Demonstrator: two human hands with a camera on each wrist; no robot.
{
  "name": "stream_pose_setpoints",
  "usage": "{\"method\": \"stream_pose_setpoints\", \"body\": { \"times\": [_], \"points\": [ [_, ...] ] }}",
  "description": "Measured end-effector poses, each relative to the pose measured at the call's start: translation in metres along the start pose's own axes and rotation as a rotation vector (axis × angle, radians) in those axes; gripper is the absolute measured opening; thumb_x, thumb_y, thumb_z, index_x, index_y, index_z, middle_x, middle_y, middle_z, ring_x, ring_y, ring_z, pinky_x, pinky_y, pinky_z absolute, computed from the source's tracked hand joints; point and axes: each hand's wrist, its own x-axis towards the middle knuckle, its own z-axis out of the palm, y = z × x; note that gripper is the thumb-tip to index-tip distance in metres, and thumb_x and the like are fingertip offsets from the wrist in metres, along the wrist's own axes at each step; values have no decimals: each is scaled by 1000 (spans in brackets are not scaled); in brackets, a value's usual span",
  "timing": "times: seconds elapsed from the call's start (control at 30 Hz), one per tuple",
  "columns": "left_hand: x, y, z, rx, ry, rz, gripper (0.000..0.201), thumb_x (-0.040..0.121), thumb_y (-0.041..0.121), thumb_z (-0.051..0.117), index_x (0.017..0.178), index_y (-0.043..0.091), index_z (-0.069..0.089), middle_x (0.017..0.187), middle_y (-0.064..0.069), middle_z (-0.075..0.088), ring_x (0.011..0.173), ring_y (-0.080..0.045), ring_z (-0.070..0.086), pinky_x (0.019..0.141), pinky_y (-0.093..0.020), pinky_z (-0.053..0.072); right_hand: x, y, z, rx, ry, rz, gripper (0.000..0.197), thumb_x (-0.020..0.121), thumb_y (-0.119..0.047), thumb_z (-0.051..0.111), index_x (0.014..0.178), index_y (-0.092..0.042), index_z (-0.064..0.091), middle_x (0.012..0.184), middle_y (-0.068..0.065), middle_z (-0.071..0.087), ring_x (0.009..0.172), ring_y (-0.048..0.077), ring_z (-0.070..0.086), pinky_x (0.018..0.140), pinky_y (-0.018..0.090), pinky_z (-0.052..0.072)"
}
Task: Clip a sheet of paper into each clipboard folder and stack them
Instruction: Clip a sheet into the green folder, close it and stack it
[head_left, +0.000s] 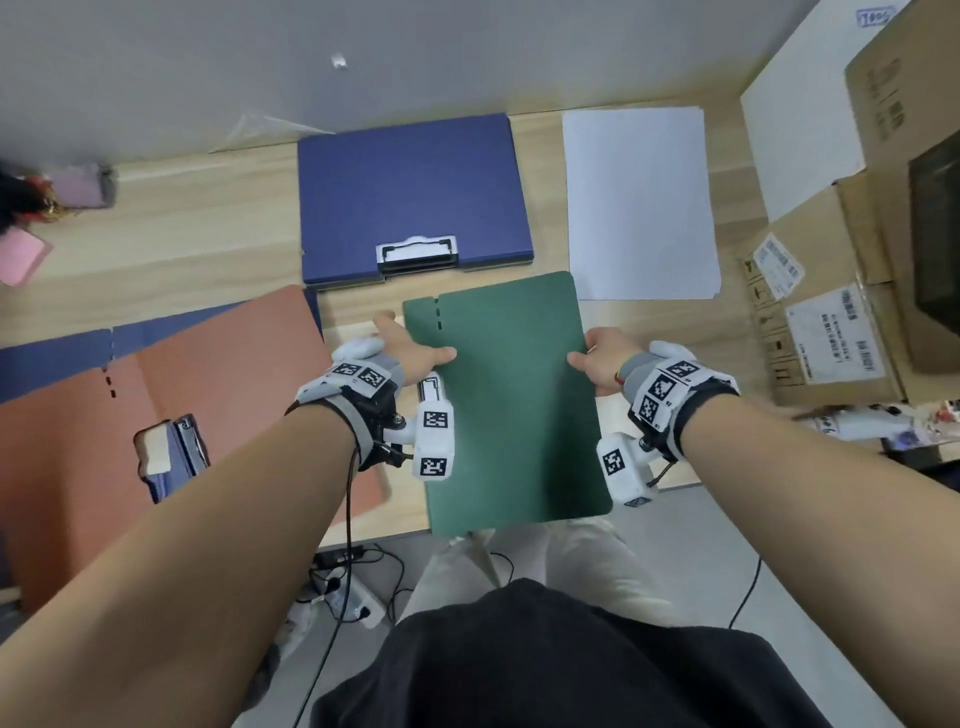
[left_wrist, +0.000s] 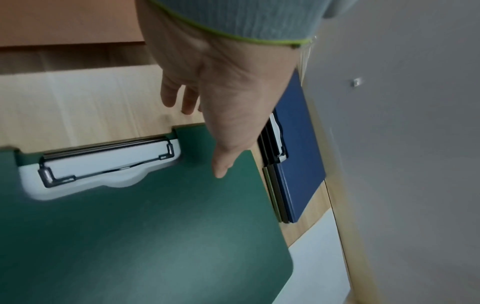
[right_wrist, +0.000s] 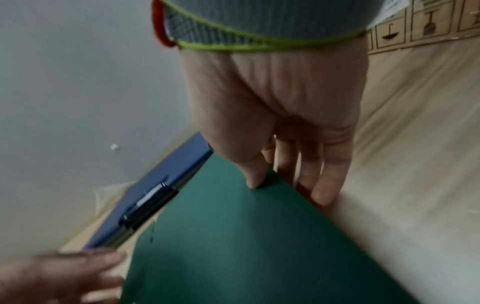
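Observation:
A closed green clipboard folder hangs over the desk's front edge, held between both hands. My left hand grips its left edge, thumb on the cover and fingers going down past the edge. My right hand pinches the right edge, thumb on top and fingers underneath. In the left wrist view, a metal clip holding white paper shows through the cover's cutout. A stack of closed folders with a blue one on top lies at the back centre. Loose white sheets lie to its right.
An open orange folder lies at the left over an open blue one, with a clip near the front edge. Cardboard boxes crowd the right side. Pink items sit at the far left. Cables run on the floor below.

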Motion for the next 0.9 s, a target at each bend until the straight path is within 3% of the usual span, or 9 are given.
{"method": "stream_pose_setpoints", "body": {
  "times": [0.07,0.23,0.33,0.43,0.53,0.6,0.73,0.83,0.9],
  "points": [
    [5,2,2,-33,18,-7,116,63,56,84,150,24,14,137,-13,55,116,-37,58,100,-51,47,5,6,6,-163,-7,13,29,96,-28,54,74,-12,46,75,5,54,70,27,58,64,31,49],
    [2,16,3,-271,-16,-27,116,68,43,89,154,21,15,144,-9,50,122,-32,56,104,-47,47,17,15,15,-385,-3,-8,25,92,-34,60,90,-9,53,88,8,58,81,28,56,70,29,41],
    [-1,20,-3,-366,-69,-45,88,72,37,88,142,12,40,130,-2,59,104,-25,64,89,-38,54,20,19,14,-420,15,-26,25,92,-33,60,90,-10,52,88,6,57,82,28,55,70,29,40],
    [-3,20,-12,-490,-150,53,51,71,32,89,113,14,66,114,-5,74,92,-22,74,89,-42,59,20,23,10,-412,7,-39,29,93,-34,59,75,-15,46,77,1,53,80,27,53,69,28,38],
    [-8,31,-29,-387,-108,150,48,66,43,90,103,18,72,100,-1,77,89,-21,75,89,-43,59,21,23,4,-333,-55,-27,31,91,-38,60,73,-18,45,81,5,59,78,27,57,69,30,43],
    [-15,44,-46,-306,-78,224,54,56,53,90,96,24,69,107,-5,74,91,-25,74,87,-45,59,18,18,-4,-238,-88,-36,28,89,-40,62,78,-18,49,85,9,63,73,26,58,70,32,48],
    [-35,69,-88,-392,-18,400,23,79,19,83,95,23,67,96,-8,72,74,-21,71,74,-35,60,9,1,-25,201,-114,25,36,86,-45,68,107,-19,56,105,5,64,85,22,65,80,38,58],
    [-48,76,-127,-552,84,479,20,86,8,76,96,21,66,88,-7,69,61,-12,67,62,-27,58,1,-18,-47,371,-164,33,51,81,-57,68,115,-20,60,122,0,62,113,21,60,85,37,56],
    [-48,72,-151,-696,154,468,21,88,5,73,104,17,65,95,-8,69,65,-12,68,66,-28,59,1,-32,-63,457,-104,4,53,79,-58,69,115,-19,62,127,-2,59,118,19,55,86,39,57]
  ]
}}
